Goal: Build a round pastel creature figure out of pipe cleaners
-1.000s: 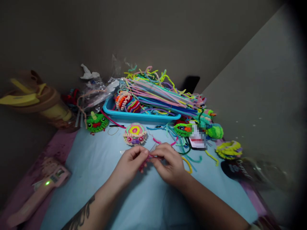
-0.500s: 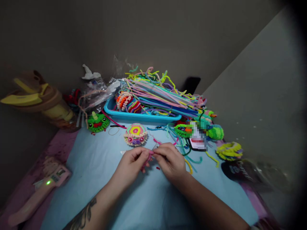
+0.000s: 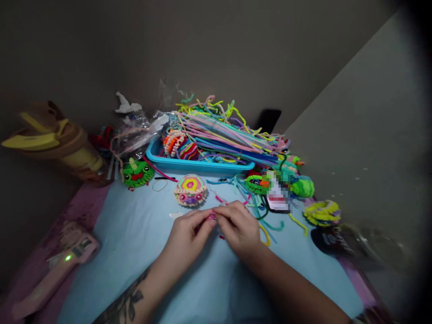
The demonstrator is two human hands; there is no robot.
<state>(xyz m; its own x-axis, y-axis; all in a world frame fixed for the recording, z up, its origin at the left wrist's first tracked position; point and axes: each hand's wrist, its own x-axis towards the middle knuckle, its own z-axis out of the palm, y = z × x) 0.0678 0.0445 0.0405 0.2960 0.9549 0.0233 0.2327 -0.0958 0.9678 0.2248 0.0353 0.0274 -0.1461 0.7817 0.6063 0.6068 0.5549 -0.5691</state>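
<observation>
Both my hands meet at the middle of the light blue table mat [image 3: 135,243]. My left hand [image 3: 191,229] and my right hand [image 3: 238,227] each pinch a small pink pipe cleaner piece [image 3: 212,217] between fingertips, fingers closed. Just beyond them lies a round multicoloured pipe cleaner figure [image 3: 190,189]. A blue tray [image 3: 175,163] behind it holds a big bundle of coloured pipe cleaners [image 3: 222,135] and a striped coiled piece [image 3: 178,143].
A green horned figure [image 3: 137,173] lies at the left, green figures [image 3: 290,182] and a yellow coil [image 3: 322,211] at the right. Loose pipe cleaner bits [image 3: 266,231] scatter near my right hand. A pink glue gun [image 3: 54,270] with a lit green light lies at the left edge.
My hands have closed together slightly and shifted a little away from me. The dangling pink end seen below my fingers earlier is now mostly hidden between them.
</observation>
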